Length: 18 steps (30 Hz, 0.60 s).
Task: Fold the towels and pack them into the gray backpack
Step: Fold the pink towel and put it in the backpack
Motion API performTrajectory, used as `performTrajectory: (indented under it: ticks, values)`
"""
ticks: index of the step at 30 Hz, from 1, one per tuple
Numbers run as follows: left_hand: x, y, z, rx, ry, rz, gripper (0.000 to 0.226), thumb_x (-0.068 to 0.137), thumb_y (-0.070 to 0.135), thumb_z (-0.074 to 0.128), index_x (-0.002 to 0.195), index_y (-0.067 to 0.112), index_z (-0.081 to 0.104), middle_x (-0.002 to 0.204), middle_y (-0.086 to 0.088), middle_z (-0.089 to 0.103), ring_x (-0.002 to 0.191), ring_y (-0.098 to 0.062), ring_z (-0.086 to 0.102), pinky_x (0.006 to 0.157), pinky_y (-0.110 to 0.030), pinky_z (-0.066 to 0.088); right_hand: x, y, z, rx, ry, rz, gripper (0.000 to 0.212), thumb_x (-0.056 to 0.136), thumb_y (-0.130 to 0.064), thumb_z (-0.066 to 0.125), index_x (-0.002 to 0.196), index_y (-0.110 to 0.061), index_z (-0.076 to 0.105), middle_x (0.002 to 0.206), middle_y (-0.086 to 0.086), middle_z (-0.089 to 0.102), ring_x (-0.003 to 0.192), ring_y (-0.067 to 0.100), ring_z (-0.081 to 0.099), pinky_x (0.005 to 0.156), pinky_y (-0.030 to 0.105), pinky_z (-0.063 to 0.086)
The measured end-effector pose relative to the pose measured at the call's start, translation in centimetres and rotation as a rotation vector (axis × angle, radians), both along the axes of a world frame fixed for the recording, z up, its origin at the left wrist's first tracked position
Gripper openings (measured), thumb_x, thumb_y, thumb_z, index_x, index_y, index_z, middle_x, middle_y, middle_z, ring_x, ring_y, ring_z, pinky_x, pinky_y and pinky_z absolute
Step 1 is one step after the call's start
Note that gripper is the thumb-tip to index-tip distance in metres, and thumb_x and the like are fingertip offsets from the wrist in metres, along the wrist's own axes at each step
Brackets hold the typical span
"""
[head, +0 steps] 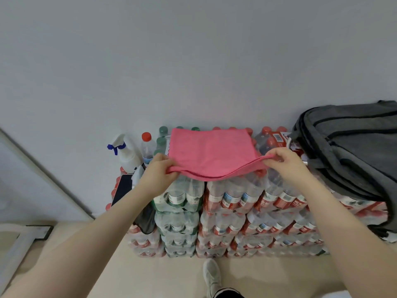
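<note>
Pink towel (pixel 211 154), near corners pinched in left-hand fingers (pixel 169 166) and right-hand fingers (pixel 271 161).

A storeroom-like corner: shrink-wrapped bottled-water packs (pixel 225 211) stacked against a bare wall (pixel 193 61), spray bottle (pixel 126 153) beside.

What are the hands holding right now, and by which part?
Both hands, left and right, pinch the pink cloth towel by its two near corners.

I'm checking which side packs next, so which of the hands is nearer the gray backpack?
Right. The right hand grips the pink towel just beside the gray backpack; the left hand holds the towel's far corner.
</note>
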<state>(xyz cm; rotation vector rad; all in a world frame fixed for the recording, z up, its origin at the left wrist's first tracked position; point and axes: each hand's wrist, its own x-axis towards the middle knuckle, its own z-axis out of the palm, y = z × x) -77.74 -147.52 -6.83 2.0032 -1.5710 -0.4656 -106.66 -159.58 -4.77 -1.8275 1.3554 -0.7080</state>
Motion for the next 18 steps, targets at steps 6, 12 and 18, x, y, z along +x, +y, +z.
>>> performTrajectory:
  ticks: [6,12,18]
  values:
    - [1.1,-4.5,1.7,-0.101,0.413,0.154,0.020,0.090,0.015,0.051,0.082,0.001,0.064,0.088,-0.001,0.053,0.078,-0.013,0.047,0.068,-0.024,0.037,1.9,-5.8,-0.9,0.304,-0.282,-0.054,0.012,0.090,-0.010,0.054,0.098,-0.011,0.062,0.098,0.006,0.062,0.090,0.018,0.056,0.079,0.030,0.047]
    - [2.6,-12.1,1.3,-0.123,0.527,0.342,0.014,0.089,0.022,0.054,0.092,0.011,0.062,0.084,-0.001,0.057,0.075,-0.014,0.050,0.067,-0.024,0.041,4.8,-13.0,-1.4,0.391,-0.388,-0.057,0.018,0.090,-0.006,0.050,0.086,-0.017,0.063,0.088,0.003,0.064,0.082,0.017,0.060,0.080,0.032,0.047]
    - [3.8,-16.0,-1.1,0.121,0.117,0.355,0.018,0.091,0.021,0.052,0.089,0.003,0.057,0.077,-0.006,0.054,0.080,-0.023,0.049,0.068,-0.029,0.035,6.4,-17.1,-4.1,0.314,0.029,-0.031,0.035,0.091,-0.027,0.053,0.086,0.006,0.064,0.076,0.010,0.054,0.072,0.020,0.049,0.063,0.030,0.034]
